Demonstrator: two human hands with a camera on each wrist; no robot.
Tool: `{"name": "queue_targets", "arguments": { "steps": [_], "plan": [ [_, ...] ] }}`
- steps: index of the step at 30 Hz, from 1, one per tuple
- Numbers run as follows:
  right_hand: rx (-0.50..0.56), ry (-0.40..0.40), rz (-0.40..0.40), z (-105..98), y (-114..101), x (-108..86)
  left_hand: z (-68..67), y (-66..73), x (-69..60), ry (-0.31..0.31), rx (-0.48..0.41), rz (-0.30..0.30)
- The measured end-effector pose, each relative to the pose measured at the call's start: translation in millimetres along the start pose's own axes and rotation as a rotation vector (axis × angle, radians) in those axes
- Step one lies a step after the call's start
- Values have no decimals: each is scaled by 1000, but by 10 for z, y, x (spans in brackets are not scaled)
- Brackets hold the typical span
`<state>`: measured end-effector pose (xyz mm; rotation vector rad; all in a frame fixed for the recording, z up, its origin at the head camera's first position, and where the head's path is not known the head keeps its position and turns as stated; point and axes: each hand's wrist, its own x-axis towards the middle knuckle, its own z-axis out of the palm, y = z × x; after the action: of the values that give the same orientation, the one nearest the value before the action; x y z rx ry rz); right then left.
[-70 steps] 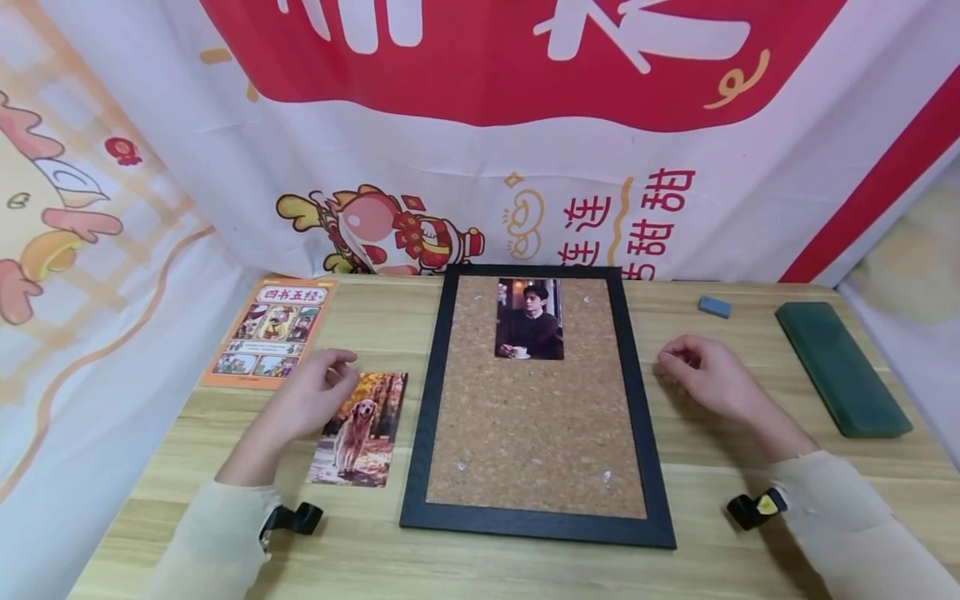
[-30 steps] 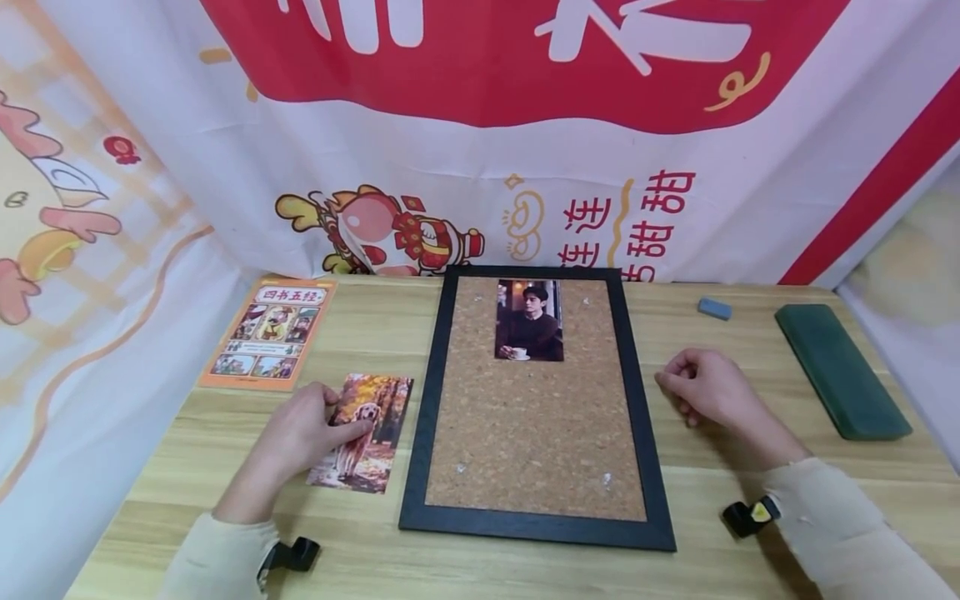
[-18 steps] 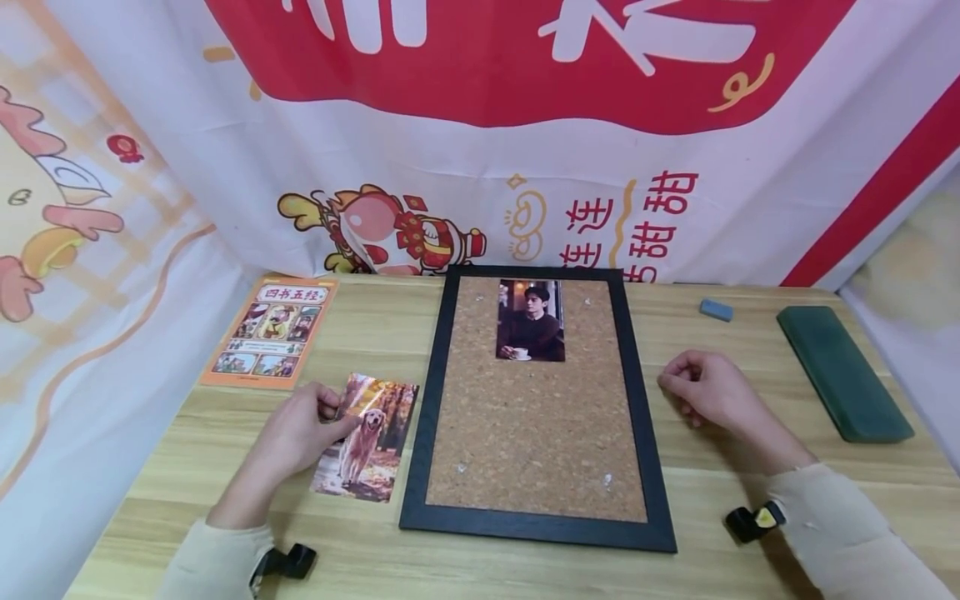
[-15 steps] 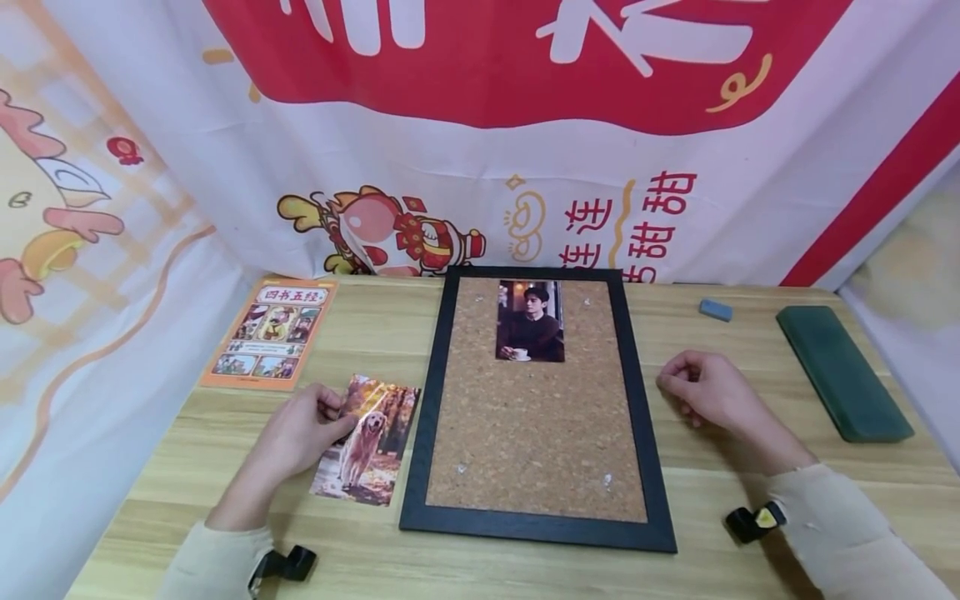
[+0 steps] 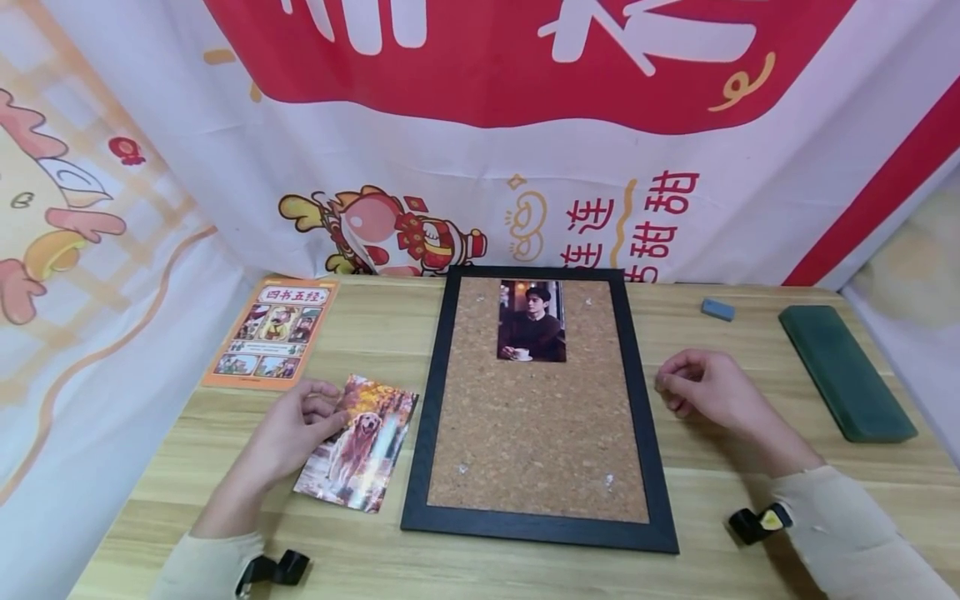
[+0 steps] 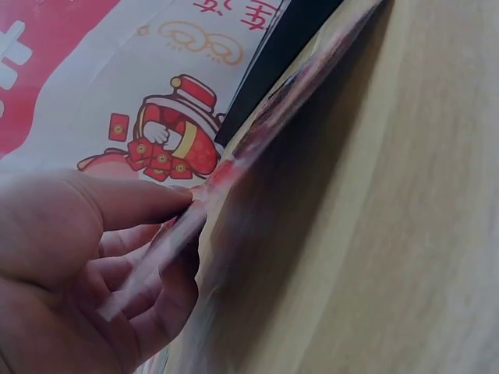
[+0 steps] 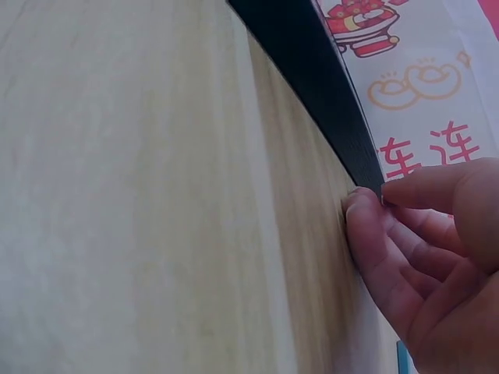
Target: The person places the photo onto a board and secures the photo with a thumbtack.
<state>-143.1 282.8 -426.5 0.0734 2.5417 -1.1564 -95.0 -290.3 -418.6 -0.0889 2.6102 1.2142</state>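
Observation:
My left hand (image 5: 288,433) pinches a photo of a golden retriever (image 5: 352,462) by its left edge, thumb on top. In the left wrist view the photo (image 6: 257,140) shows nearly edge-on, raised off the wooden tabletop, with fingers under it. Right of it lies a black-framed corkboard (image 5: 540,433), and a photo of a seated person with a cup (image 5: 531,325) is at its upper middle. My right hand (image 5: 712,387) rests beside the frame's right side, fingers loosely curled. The right wrist view shows thumb and fingers (image 7: 370,234) near each other, nothing visible between them.
An orange comic-style booklet (image 5: 270,333) lies at the back left. At the back right are a small blue eraser-like block (image 5: 717,309) and a long dark green case (image 5: 847,375). A printed cloth (image 5: 487,200) hangs behind the table (image 5: 525,575).
My left hand has come down onto the dog photo and gripped its left edge. The photo is now lifted and tilted, its glare shifting. The right hand has barely moved.

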Motion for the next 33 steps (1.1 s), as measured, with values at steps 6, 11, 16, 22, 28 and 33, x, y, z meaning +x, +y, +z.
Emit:
{"name": "queue_targets", "arguments": {
  "steps": [6, 11, 16, 22, 28, 33],
  "plan": [
    [-9, -8, -25, 5, -30, -14, -15, -9, -19, 31, -18, 82],
    [1, -9, -30, 8, -20, -27, -62, 32, -59, 60, 8, 122],
    [29, -7, -45, 7, -22, -55, -134, 94, -104, 87, -10, 145],
    [42, -2, -77, -4, -44, -93, -211, 189, -146, 92, -55, 158],
    [81, -5, -72, 11, -99, -131, -181, 314, -141, 72, -67, 165],
    [119, -5, -99, 28, -166, -159, -85, 424, -94, 17, -157, 188]
  ]
}}
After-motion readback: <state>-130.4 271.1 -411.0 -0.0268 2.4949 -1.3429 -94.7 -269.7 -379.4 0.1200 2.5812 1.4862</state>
